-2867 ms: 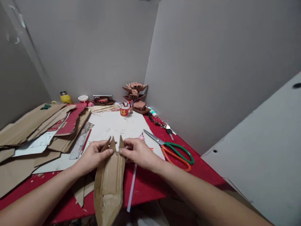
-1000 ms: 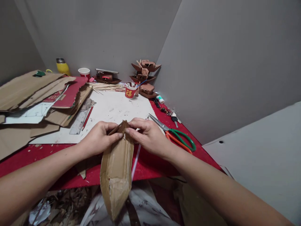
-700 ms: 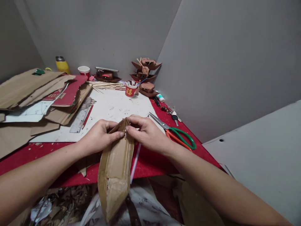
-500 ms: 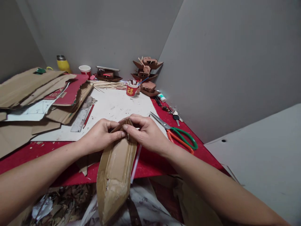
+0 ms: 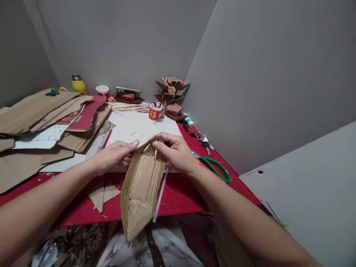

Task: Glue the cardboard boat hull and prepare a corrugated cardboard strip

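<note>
A cardboard boat hull [image 5: 143,181] is held at the near edge of the table, its pointed near end tilted down toward me. My right hand [image 5: 176,152] pinches the far end, thumb inside and fingers behind the wall. On the left wall near that end, my left hand [image 5: 118,154] grips the edge with thumb on top and fingers curled below. A pale strip stands inside the far end by my right thumb. Beside the hull hangs a clear glue stick [image 5: 160,196]. Scissors [image 5: 214,167] with green and orange handles lie partly behind my right hand.
Cardboard sheets [image 5: 36,115] are stacked at left, with cut scraps [image 5: 102,194] near the front edge. Farther back are wooden sticks [image 5: 128,107], a red paper cup [image 5: 155,112], brown model boats [image 5: 172,92], a yellow bottle [image 5: 79,86] and keys [image 5: 206,144]. Scraps fill the space below.
My left hand has shifted left, from pinching at the tip to the left wall, and the far end has spread wider. The hull's near end has risen slightly.
</note>
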`<action>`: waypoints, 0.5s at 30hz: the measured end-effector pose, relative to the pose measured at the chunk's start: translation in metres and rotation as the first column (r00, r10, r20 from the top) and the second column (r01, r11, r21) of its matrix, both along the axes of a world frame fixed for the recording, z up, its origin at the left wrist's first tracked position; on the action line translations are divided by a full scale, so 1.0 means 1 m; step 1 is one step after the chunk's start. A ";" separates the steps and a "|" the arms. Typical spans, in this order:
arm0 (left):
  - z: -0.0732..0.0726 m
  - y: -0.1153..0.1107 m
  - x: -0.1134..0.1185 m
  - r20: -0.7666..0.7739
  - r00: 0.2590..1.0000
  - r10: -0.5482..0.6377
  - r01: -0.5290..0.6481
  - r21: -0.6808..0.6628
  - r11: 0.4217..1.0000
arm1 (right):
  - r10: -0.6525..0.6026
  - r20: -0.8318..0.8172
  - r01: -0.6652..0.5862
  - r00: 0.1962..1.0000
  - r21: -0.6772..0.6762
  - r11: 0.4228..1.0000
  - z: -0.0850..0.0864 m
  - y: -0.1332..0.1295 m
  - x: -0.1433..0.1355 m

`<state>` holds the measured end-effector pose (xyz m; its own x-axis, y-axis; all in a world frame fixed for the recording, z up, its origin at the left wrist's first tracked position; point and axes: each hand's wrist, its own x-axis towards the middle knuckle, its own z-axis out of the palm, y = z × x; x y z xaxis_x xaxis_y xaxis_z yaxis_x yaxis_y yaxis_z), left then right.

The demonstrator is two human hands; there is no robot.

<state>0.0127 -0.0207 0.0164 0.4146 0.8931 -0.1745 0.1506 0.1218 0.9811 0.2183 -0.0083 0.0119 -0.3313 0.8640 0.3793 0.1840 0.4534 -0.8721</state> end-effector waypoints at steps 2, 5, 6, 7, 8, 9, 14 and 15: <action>-0.002 -0.002 0.003 -0.002 1.000 0.003 -0.003 -0.019 1.000 | -0.006 -0.053 0.004 0.999 -0.023 1.000 -0.005 0.004 0.000; -0.003 -0.005 0.009 -0.012 1.000 -0.022 0.023 0.031 0.999 | -0.005 -0.075 0.004 0.997 -0.018 1.000 -0.009 0.007 -0.001; -0.003 -0.005 0.011 -0.025 0.999 -0.026 0.028 0.065 0.997 | -0.003 -0.074 0.003 0.997 -0.007 1.000 -0.010 0.007 -0.001; -0.003 -0.005 0.012 -0.041 0.999 -0.028 0.032 0.098 0.995 | 0.003 -0.073 -0.003 0.997 0.001 1.000 -0.011 0.007 -0.001; -0.003 -0.006 0.012 -0.059 0.998 -0.029 0.036 0.121 0.992 | 0.011 -0.073 -0.011 0.997 0.006 1.000 -0.011 0.007 -0.001; -0.003 -0.006 0.012 -0.078 0.996 -0.035 0.045 0.133 0.990 | 0.022 -0.072 -0.021 0.997 0.009 1.000 -0.011 0.007 -0.001; -0.009 -0.006 0.011 -0.107 0.993 -0.048 0.067 0.174 0.983 | 0.036 -0.083 -0.035 0.996 0.017 0.999 -0.012 0.009 0.000; -0.010 -0.006 0.011 -0.104 0.993 -0.048 0.065 0.172 0.983 | 0.034 -0.083 -0.032 0.996 0.019 0.999 -0.012 0.010 0.000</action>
<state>0.0241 -0.0264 0.0059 0.4537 0.8891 -0.0604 0.2499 -0.0619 0.9663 0.2180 0.0014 -0.0002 -0.3260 0.8459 0.4220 0.0960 0.4737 -0.8754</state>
